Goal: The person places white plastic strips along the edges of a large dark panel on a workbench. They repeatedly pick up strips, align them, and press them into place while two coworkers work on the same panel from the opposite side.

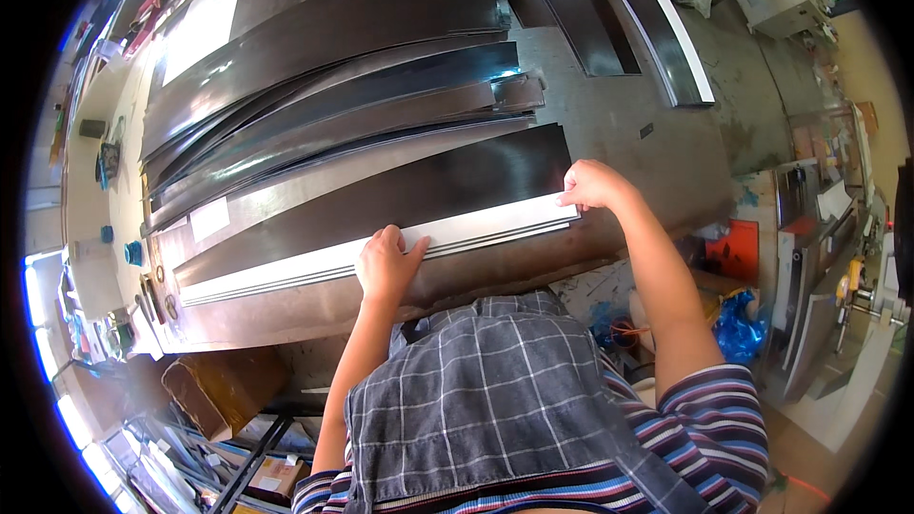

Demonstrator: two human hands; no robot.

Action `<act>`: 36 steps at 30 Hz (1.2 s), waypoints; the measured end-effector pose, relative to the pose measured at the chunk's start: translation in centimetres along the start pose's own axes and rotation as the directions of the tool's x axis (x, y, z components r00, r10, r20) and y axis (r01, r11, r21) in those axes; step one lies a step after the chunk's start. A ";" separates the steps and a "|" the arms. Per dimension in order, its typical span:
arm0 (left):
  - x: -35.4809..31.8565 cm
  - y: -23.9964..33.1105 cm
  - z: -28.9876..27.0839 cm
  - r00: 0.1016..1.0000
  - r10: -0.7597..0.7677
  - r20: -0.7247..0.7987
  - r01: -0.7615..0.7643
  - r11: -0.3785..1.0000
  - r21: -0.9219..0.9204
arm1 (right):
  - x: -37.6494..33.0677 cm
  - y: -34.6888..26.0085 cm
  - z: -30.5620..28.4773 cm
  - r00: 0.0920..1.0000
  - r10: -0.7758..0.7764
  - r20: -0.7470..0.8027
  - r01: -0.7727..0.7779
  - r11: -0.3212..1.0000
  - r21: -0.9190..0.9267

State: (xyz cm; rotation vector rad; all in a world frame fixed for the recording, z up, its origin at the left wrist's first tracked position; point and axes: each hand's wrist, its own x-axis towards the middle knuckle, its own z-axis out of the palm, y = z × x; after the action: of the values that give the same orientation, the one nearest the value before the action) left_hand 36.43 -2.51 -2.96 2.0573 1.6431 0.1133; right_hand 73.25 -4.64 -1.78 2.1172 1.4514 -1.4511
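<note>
A long white strip (486, 226) lies across the near part of the metal-topped table, with thin dark-edged layers under its near side. Behind it stretches a dark, glossy sheet (428, 181), touching the strip's far edge. My left hand (388, 262) rests on the middle of the strip, fingers curled over it and thumb held out to the side. At the strip's right end, my right hand (595, 186) pinches the corner between thumb and bent fingers. The fingertips of both hands are partly hidden.
Stacked dark sheets (362, 19) cover the table's far left, with a white paper piece (209, 218) near them. More dark strips (581, 9) lie at the far right, beside a white-edged one (666, 48). Scissors (171, 306) lie at the left. A cardboard box (224, 390) sits below the edge.
</note>
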 end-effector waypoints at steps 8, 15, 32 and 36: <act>-0.5 -0.7 0.6 0.999 0.027 -0.031 -0.026 1.000 0.002 | -2.5 -1.3 1.3 0.958 -0.053 -0.282 -0.050 0.938 -0.344; -0.8 -0.4 0.7 1.000 0.005 -0.017 -0.005 1.000 -0.021 | -4.5 0.8 -1.2 0.947 0.166 -0.276 -0.243 0.931 -0.273; -3.2 0.3 -0.5 0.964 -0.162 -0.209 0.077 0.928 -0.365 | 20.7 -15.4 -15.5 0.943 -0.125 -0.309 0.306 -0.040 0.951; -3.2 0.8 0.6 0.963 -0.212 -0.167 0.118 0.887 -0.446 | 23.4 -14.4 -17.1 0.976 0.059 -0.209 0.207 0.034 0.978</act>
State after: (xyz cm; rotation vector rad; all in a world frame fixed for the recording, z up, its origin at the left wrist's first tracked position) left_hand 36.48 -5.76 -2.38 1.6020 1.7233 0.6031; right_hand 73.12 27.34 -6.89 2.8883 0.2706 -3.0188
